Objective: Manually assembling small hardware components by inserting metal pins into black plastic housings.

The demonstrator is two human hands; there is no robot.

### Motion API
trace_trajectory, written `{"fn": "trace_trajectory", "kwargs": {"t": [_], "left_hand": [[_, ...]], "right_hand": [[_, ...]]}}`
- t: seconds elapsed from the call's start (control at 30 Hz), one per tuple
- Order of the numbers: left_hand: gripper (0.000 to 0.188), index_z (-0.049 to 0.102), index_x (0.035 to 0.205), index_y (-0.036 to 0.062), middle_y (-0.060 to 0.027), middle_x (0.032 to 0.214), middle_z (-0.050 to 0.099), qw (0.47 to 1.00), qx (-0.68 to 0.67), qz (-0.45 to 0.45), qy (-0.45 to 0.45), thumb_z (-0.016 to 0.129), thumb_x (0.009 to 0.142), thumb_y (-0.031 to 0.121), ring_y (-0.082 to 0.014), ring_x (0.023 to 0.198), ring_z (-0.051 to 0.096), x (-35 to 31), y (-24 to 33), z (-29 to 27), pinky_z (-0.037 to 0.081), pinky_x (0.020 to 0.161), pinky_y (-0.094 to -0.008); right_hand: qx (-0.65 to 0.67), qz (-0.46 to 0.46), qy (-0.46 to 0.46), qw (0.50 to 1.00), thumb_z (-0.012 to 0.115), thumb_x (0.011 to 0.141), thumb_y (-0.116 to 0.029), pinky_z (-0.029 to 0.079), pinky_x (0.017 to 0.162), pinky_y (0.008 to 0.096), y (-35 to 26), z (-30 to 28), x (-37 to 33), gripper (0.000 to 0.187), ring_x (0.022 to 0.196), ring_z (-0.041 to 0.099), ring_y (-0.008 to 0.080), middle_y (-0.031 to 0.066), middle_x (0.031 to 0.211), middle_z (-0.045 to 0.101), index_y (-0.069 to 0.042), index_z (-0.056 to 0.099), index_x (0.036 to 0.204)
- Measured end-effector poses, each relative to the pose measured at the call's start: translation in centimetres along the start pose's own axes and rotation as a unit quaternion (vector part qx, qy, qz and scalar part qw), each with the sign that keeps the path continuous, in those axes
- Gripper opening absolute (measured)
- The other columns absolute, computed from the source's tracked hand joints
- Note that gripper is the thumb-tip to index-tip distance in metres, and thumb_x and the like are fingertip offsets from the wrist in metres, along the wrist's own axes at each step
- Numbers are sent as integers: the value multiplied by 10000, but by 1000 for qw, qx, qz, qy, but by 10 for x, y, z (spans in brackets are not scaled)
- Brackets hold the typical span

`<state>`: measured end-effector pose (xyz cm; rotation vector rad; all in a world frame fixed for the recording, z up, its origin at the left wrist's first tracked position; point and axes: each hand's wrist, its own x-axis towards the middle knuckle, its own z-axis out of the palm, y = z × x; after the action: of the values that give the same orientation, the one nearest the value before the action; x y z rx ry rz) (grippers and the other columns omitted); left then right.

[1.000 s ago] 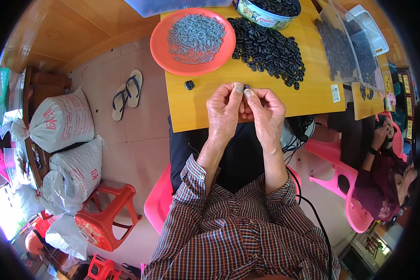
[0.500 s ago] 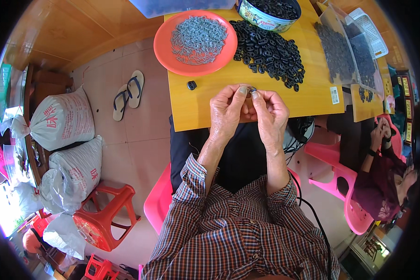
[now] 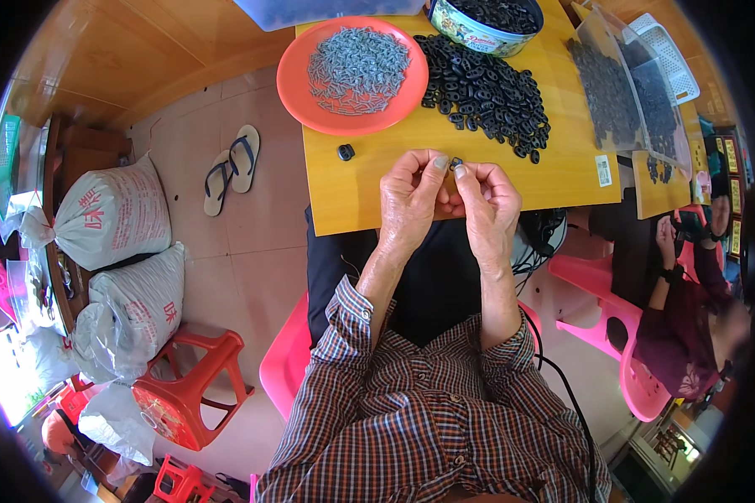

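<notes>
My left hand (image 3: 409, 197) and my right hand (image 3: 492, 201) meet over the table's near edge, thumbs up and fingertips pinched together. Between them sits a small black plastic piece (image 3: 455, 162), mostly covered by the fingers; it resembles the oval black pieces with holes heaped beyond. That pile of black plastic pieces (image 3: 495, 101) spreads over the table beyond my hands. Left of it, a round orange plate (image 3: 292, 94) bears many small metal springs (image 3: 356, 71). One single black cord lock (image 3: 346, 152) lies alone to the left of my hands.
A round tin (image 3: 486, 39) full of black parts stands at the far edge. Clear boxes of dark parts (image 3: 608, 96) stand at the right. Beyond them a co-worker (image 3: 679, 335) sits on a pink chair. Sacks (image 3: 113, 214), flip-flops (image 3: 243, 159) and a red stool (image 3: 184, 394) are left.
My hands stay almost in place, the fingertips shifting slightly around the small black piece. At the right, the co-worker's hands have moved apart.
</notes>
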<state>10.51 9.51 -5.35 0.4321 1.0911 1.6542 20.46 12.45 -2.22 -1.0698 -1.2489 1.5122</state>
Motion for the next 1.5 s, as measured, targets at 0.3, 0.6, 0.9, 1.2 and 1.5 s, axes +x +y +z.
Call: {"fn": "trace_trajectory", "kwargs": {"t": [0.3, 0.6, 0.9, 1.2, 1.5], "left_hand": [[148, 587, 965, 2, 3, 660, 550, 1000, -10, -19, -9, 554, 975, 146, -59, 548, 553, -2, 5, 1, 546, 498, -239], [144, 593, 994, 2, 4, 655, 550, 1000, 23, -1, -11, 548, 978, 137, -65, 553, 557, -2, 2, 3, 541, 503, -237], [104, 660, 965, 11, -102, 825, 592, 910, 345, 228, 26, 613, 890, 66, -207, 637, 615, 31, 4, 14, 523, 573, -323], [182, 701, 935, 71, -100, 920, 563, 713, 598, 364, -26, 645, 763, 56, -298, 873, 572, 64, 5, 29, 515, 674, -388], [264, 662, 1017, -7, -151, 959, 561, 761, 545, 344, -80, 617, 757, -8, -337, 911, 559, 38, 20, 5, 499, 773, -395]], "right_hand": [[-6, -10, -1, 1000, 598, 930, -80, 494, 559, 202, 0, 2, 2, 115, 603, 573, 70, 37, 738, 611, 31, 575, 907], [-9, 15, 5, 1000, 607, 933, -134, 467, 538, 183, 1, -7, 2, 137, 594, 554, 50, 4, 736, 602, 1, 596, 907], [-51, -24, 139, 989, 636, 905, -152, 406, 515, 188, 14, -31, 14, 127, 554, 516, 39, -23, 670, 570, -27, 631, 883], [-54, -77, 141, 985, 644, 901, -116, 437, 521, 178, 29, -29, 17, 99, 573, 524, 31, -24, 718, 583, -23, 618, 880], [-75, -81, 138, 984, 652, 904, -125, 444, 522, 173, 35, -35, 18, 103, 588, 542, 31, -22, 739, 596, -25, 624, 902]]}}
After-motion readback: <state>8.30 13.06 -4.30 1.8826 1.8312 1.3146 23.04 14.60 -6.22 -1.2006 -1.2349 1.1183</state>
